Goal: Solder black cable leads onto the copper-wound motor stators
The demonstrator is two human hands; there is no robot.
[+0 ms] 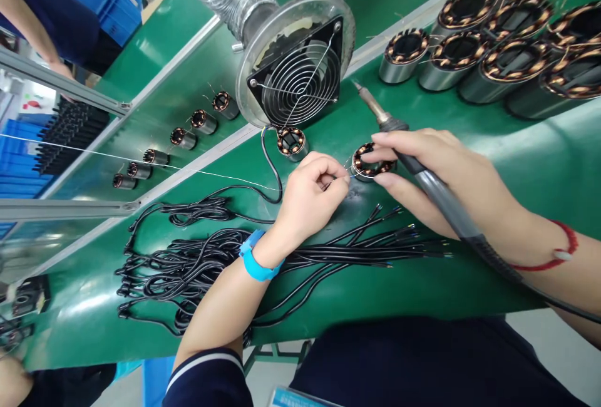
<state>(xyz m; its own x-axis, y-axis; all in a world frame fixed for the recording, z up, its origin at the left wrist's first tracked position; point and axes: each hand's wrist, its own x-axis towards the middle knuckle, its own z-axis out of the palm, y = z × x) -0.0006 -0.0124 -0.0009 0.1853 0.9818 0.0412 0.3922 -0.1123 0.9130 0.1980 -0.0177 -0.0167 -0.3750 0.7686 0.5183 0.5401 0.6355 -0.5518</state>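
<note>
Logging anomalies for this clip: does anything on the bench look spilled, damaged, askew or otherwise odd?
Nothing stands out. The left hand pinches a fine wire at the stator, while the right hand steadies it and holds the soldering iron. The black cables lie loosely bundled, and the other stators stand upright together.

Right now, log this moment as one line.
left hand: pinches thin wire | right hand: holds soldering iron, touches stator | cables below

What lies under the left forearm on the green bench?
A bundle of black cables runs beneath the left hand and forearm, on the green bench. The stretch directly under the arm is covered.
</note>
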